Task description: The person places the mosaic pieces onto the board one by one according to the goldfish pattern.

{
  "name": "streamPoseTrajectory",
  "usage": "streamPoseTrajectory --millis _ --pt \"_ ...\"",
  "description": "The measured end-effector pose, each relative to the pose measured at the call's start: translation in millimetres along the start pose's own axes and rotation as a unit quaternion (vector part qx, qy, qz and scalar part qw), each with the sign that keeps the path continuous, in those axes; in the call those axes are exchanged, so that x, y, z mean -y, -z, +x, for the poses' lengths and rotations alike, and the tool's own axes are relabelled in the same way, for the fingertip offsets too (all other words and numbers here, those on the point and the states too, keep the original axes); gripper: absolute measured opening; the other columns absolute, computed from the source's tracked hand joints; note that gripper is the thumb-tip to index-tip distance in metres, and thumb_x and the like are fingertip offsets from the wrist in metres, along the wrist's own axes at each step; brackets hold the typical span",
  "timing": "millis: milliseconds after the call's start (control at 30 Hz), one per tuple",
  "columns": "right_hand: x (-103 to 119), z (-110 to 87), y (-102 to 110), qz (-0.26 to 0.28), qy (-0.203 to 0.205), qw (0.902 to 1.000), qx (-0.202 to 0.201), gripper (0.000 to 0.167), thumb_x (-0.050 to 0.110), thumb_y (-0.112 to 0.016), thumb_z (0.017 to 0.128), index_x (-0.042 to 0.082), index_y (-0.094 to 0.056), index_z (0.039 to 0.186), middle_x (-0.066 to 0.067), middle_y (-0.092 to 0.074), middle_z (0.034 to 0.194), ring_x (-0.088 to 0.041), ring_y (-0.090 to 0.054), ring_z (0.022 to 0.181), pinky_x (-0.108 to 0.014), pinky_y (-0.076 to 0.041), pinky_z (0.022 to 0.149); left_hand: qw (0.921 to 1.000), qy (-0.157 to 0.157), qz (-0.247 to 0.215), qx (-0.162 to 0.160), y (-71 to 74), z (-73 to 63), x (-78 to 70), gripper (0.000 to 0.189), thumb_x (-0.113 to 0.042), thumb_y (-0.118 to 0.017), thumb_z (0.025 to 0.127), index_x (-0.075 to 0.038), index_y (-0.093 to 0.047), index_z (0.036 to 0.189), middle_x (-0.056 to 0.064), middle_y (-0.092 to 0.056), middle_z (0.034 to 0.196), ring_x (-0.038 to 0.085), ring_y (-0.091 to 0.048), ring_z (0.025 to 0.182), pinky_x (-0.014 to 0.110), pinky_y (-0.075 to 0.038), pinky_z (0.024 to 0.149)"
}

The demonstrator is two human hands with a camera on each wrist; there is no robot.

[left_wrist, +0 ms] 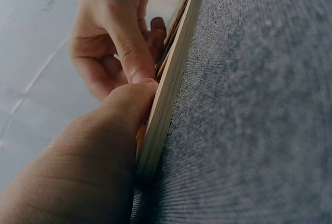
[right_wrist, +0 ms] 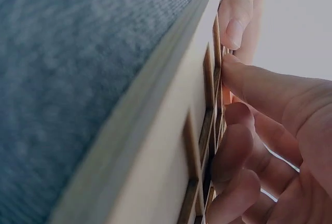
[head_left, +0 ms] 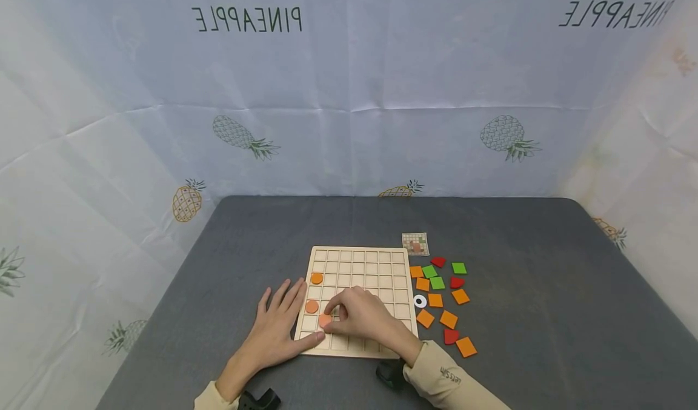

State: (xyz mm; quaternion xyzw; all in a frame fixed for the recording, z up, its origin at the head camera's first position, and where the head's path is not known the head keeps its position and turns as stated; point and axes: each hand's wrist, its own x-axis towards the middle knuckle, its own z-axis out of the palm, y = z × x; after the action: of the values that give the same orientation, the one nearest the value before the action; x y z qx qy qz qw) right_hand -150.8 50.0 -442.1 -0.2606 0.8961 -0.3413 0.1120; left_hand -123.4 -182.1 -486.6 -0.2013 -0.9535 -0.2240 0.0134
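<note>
Head view shows the right hand pinching an orange piece at the near-left part of the gridded wooden board. The left hand grips nothing, its fingers spread beside the board's left edge. Two orange discs sit in the leftmost column. Right of the board, loose colored tiles and a white ring lie on the gray bench; a small card lies by the far-right corner.
</note>
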Motion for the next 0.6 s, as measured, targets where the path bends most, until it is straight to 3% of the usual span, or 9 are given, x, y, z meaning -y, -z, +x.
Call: streamPoseTrajectory --millis 333,600 --pt "0.5 -0.2 2.2 0.02 -0.001 0.9996 0.017 0.019 0.016 -0.089 0.09 0.009 -0.088 0.107 0.015 -0.048 0.052 0.002 -0.04 0.047 -0.016 -0.027 0.046 1.0 -0.002 -0.004 -0.005 -1.1 -0.8 0.4 0.107 -0.072 -0.069 0.093 -0.001 -0.039 0.168 0.02 -0.039 0.175 0.053 -0.031 0.162 0.081 -0.012 0.124" --pt "2.2 -2.4 4.5 0.035 0.008 0.9991 0.023 0.018 0.012 -0.088 0.09 0.007 -0.088 0.107 0.012 -0.051 0.054 0.001 -0.039 0.048 -0.016 -0.027 0.048 0.9999 0.006 -0.001 0.012 1.9 -0.6 -0.9 0.107 -0.07 -0.07 0.094 -0.002 -0.036 0.169 0.019 -0.036 0.177 0.052 -0.029 0.164 0.081 -0.011 0.125"
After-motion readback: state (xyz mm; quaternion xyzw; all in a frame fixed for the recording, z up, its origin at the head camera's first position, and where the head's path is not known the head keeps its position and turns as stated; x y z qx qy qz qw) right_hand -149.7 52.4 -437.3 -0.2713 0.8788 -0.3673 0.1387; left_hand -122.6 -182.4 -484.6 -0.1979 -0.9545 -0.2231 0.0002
